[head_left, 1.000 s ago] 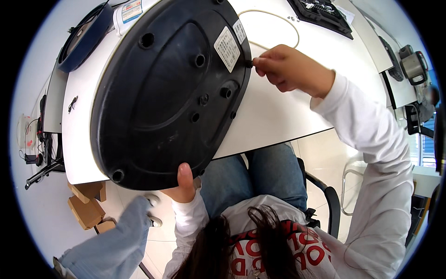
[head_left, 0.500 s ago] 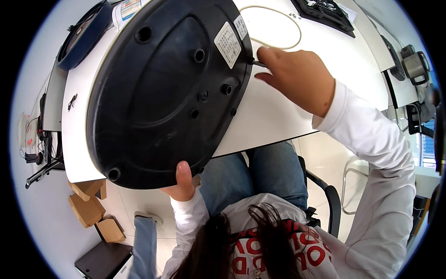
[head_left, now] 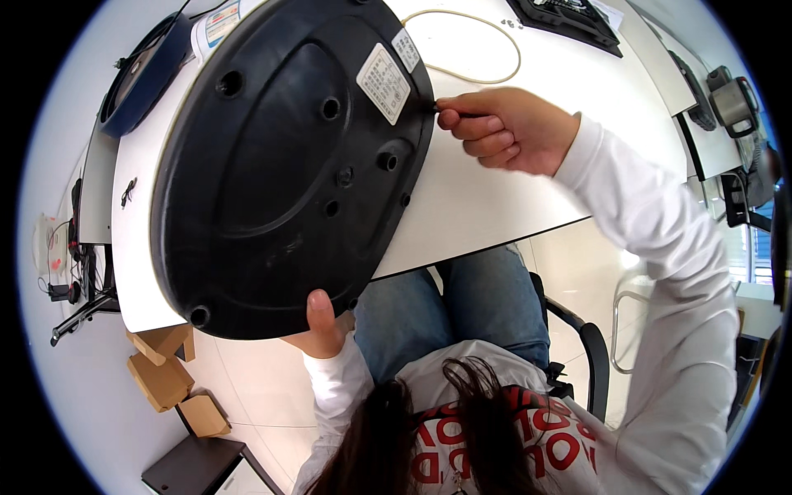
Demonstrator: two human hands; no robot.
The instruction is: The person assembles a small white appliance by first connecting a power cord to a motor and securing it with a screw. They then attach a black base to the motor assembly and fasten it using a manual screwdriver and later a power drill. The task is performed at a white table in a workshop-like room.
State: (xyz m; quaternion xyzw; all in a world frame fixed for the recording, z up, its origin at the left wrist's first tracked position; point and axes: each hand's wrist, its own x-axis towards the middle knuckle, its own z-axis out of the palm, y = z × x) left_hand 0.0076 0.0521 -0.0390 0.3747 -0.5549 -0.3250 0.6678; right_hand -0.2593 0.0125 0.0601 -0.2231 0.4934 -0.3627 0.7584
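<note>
A large black oval plastic base (head_left: 272, 206) with round screw holes and white labels stands tilted up over the table, its underside facing me. My left hand (head_left: 323, 328) grips its lower edge, the thumb lying on the black face and the other fingers hidden behind. At the base's right edge, my right hand (head_left: 507, 128) is closed, pinching a small dark tool (head_left: 436, 107) between thumb and forefinger. The tool's tip meets the rim beside the labels; its exact kind is hidden by the fingers.
A beige cable (head_left: 516, 49) curves over the white table (head_left: 487, 206), near small loose screws (head_left: 511, 23) and a black tool case (head_left: 569, 21). A dark blue round object (head_left: 144, 78) stands at far left. Open cardboard boxes (head_left: 161, 379) lie on the floor.
My right hand has rotated at the rim, so its curled fingers now show instead of its back. The base sits slightly further left in view, with my left hand still gripping it.
</note>
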